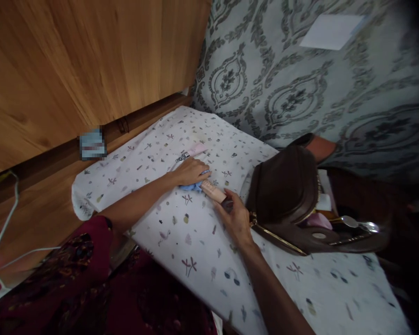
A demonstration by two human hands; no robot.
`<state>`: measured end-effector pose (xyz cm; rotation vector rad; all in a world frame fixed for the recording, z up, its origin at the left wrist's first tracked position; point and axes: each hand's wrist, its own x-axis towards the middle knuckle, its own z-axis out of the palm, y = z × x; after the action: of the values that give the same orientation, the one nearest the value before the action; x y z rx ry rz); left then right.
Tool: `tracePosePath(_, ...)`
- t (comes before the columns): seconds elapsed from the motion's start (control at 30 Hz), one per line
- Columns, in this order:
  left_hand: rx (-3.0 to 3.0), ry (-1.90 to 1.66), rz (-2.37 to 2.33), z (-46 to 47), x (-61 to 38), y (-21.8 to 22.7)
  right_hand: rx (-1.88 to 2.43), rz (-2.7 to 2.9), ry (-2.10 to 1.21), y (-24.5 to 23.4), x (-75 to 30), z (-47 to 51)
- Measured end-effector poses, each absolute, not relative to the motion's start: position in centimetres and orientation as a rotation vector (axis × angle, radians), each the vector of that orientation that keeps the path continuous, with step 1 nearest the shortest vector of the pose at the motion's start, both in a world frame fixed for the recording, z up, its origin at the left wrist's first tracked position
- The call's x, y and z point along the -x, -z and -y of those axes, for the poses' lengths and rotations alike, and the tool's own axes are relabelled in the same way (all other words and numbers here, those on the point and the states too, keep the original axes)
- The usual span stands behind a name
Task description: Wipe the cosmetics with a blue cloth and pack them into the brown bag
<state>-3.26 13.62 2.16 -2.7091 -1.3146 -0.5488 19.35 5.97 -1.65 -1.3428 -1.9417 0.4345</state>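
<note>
A beige cosmetic tube with a dark cap lies low over the patterned white cloth cover, held between my two hands. The fingers of my right hand are closed around its capped end. My left hand is closed on a blue cloth, which is bunched against the other end of the tube. Just beyond the left hand lies a pale pink item, its lower part hidden. To the right of my right hand stands a brown cosmetic bag, unzipped.
Inside the bag are a pink round item and a shiny spoon-like item. Wooden cabinet doors rise at the left. Patterned wallpaper with a white sheet is behind. A white cable hangs at far left.
</note>
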Motion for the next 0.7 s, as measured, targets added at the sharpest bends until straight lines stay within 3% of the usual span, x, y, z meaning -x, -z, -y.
tracePosePath(0.5,2.658,0.557,0.902,-10.8,-0.3,-2.4,1.307,1.957,-0.404,1.4,-19.2,-6.1)
tracePosePath(0.7,2.673,0.445,1.064,-10.9,-0.2,-3.0,1.310,1.958,-0.409,1.2,-19.1,-5.9)
